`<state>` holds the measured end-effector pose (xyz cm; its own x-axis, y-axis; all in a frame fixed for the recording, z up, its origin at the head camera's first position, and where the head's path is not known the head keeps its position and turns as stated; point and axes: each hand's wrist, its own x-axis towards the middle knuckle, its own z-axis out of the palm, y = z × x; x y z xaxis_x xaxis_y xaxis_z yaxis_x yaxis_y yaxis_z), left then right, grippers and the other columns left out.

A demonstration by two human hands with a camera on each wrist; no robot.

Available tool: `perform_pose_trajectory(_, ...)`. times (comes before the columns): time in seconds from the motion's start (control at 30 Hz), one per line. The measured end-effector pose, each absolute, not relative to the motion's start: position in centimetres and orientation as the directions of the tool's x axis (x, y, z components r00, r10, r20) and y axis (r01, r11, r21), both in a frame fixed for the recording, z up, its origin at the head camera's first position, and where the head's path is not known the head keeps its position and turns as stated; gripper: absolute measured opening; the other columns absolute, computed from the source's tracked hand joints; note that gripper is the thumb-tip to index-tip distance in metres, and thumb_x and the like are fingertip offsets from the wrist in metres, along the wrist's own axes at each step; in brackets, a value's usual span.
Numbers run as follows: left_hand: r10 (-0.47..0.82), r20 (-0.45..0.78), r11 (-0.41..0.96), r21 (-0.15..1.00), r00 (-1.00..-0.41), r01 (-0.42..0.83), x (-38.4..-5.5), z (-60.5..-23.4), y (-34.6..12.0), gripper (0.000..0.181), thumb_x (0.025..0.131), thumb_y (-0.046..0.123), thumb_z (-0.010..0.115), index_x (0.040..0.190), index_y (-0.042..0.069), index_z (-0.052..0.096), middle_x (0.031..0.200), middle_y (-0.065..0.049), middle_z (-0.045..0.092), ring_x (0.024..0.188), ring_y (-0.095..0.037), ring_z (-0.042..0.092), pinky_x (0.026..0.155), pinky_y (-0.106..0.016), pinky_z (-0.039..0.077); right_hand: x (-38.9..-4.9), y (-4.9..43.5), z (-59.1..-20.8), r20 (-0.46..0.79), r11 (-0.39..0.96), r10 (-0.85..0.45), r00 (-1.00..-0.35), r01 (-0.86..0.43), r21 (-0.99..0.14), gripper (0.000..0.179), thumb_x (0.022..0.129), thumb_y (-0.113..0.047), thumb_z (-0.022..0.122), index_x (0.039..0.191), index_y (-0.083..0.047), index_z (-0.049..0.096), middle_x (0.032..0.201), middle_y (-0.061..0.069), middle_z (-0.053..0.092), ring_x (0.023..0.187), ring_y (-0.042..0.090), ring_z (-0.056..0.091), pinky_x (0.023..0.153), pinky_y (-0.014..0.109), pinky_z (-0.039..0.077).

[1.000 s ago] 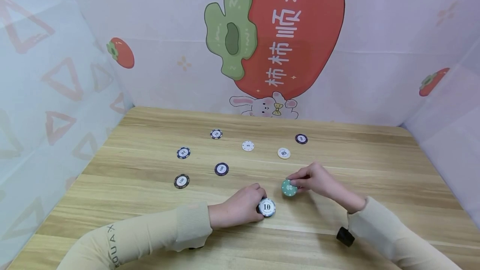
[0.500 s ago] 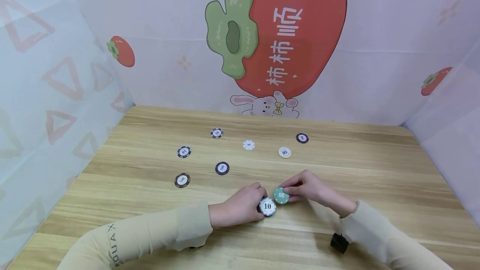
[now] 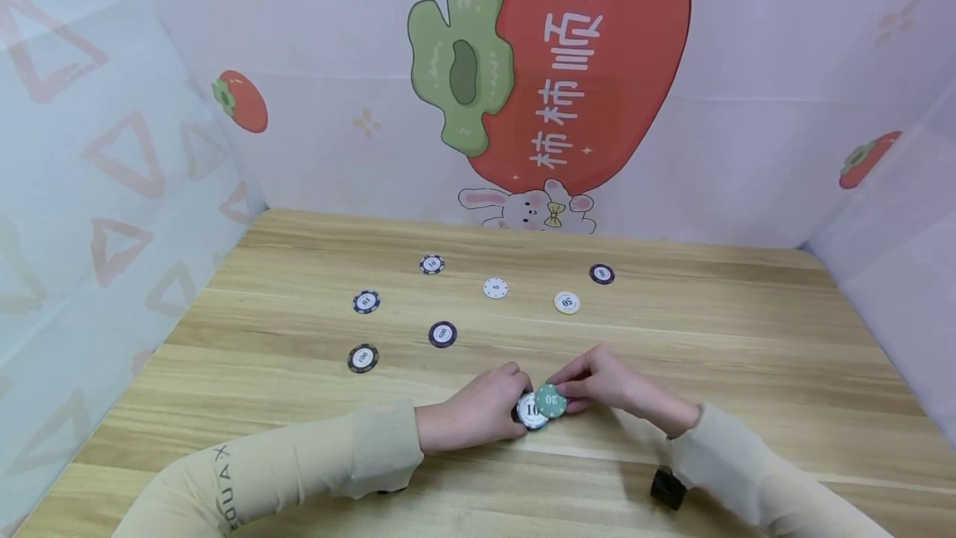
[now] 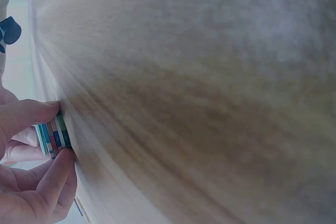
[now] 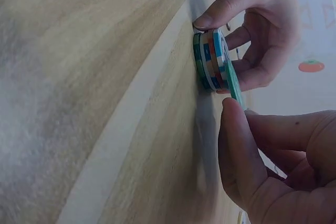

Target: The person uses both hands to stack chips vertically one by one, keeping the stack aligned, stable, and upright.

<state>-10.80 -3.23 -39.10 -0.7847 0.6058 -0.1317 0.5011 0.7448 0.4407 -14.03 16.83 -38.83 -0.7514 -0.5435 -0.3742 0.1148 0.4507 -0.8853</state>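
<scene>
A short stack of poker chips [image 5: 208,61] stands on the wooden table, a white "10" chip [image 3: 529,413] on top. My left hand [image 3: 481,410] grips the stack's sides between thumb and fingers; both wrist views show its layered coloured edges. Between thumb and fingers my right hand [image 3: 601,384] pinches a green "20" chip [image 3: 551,400]. That chip overlaps the right part of the white chip's face. In the right wrist view the green chip [image 5: 234,86] leans at an angle against the stack's top, its near end between my right fingertips.
Loose chips lie flat farther back on the table [image 3: 747,339]: a black "100" [image 3: 363,359], a purple "500" [image 3: 443,335], a white "5" [image 3: 495,288], a "50" [image 3: 567,303], two blue "10" chips [image 3: 367,302] and a dark purple one [image 3: 602,274]. A patterned cloth wall stands behind.
My right hand has moved left and toward me with the green chip, from beside the stack to over its top. The left hand keeps its place around the stack.
</scene>
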Motion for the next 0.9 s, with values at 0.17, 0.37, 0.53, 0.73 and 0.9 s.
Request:
perform_pose_trajectory(0.17, 0.603, -0.133, 0.745, 0.447, -0.787, 0.495, -10.8, -39.2, -3.3, 0.035, 0.068, 0.017, 0.077, 0.097, 0.007, 0.060, 0.086, 0.004, 0.051, 0.074, -0.003, 0.048, 0.069, -0.015, 0.043, -13.7, 16.3, -39.0, -0.379, 0.473, -0.526, -0.762, 0.109, -0.874, 0.022, 0.085, -0.002, 0.059, 0.103, 0.010, 0.063, 0.093, 0.016, 0.066, 0.071, 0.013, 0.063, 0.063, 0.028, 0.053)
perform_pose_trajectory(0.37, 0.608, -0.125, 0.735, 0.462, -0.784, 0.496, -10.9, -39.3, -3.4, 0.035, 0.067, 0.016, 0.077, 0.096, 0.007, 0.060, 0.086, 0.004, 0.051, 0.074, -0.003, 0.047, 0.068, -0.016, 0.043, -13.4, 15.8, -38.9, -0.365, 0.481, -0.528, -0.767, 0.084, -0.872, 0.021, 0.084, 0.000, 0.059, 0.101, 0.009, 0.063, 0.091, 0.013, 0.065, 0.074, 0.014, 0.062, 0.065, 0.029, 0.053)
perform_pose_trajectory(0.53, 0.609, -0.129, 0.734, 0.467, -0.783, 0.494, -10.9, -39.4, -3.4, 0.034, 0.068, 0.016, 0.077, 0.096, 0.007, 0.060, 0.086, 0.004, 0.051, 0.075, -0.003, 0.048, 0.069, -0.015, 0.043, -13.3, 15.5, -38.9, -0.340, 0.484, -0.543, -0.768, 0.045, -0.874, 0.021, 0.082, 0.000, 0.061, 0.101, 0.009, 0.064, 0.089, 0.012, 0.065, 0.074, 0.014, 0.061, 0.066, 0.030, 0.053)
perform_pose_trajectory(0.73, 0.616, -0.123, 0.730, 0.460, -0.778, 0.506, -11.0, -39.3, -3.4, 0.033, 0.068, 0.017, 0.077, 0.095, 0.007, 0.060, 0.087, 0.004, 0.052, 0.076, -0.003, 0.049, 0.069, -0.015, 0.043, -13.0, 15.2, -38.9, -0.292, 0.478, -0.562, -0.774, -0.016, -0.878, 0.019, 0.080, 0.001, 0.063, 0.097, 0.008, 0.065, 0.085, 0.010, 0.066, 0.071, 0.012, 0.060, 0.064, 0.028, 0.053)
perform_pose_trajectory(0.9, 0.618, -0.123, 0.730, 0.457, -0.777, 0.508, -11.0, -39.3, -3.4, 0.034, 0.068, 0.017, 0.077, 0.095, 0.007, 0.060, 0.087, 0.004, 0.052, 0.076, -0.004, 0.049, 0.069, -0.016, 0.043, -12.9, 15.0, -38.9, -0.278, 0.482, -0.560, -0.780, -0.034, -0.876, 0.017, 0.080, 0.001, 0.063, 0.096, 0.008, 0.065, 0.083, 0.010, 0.066, 0.070, 0.013, 0.060, 0.063, 0.027, 0.052)
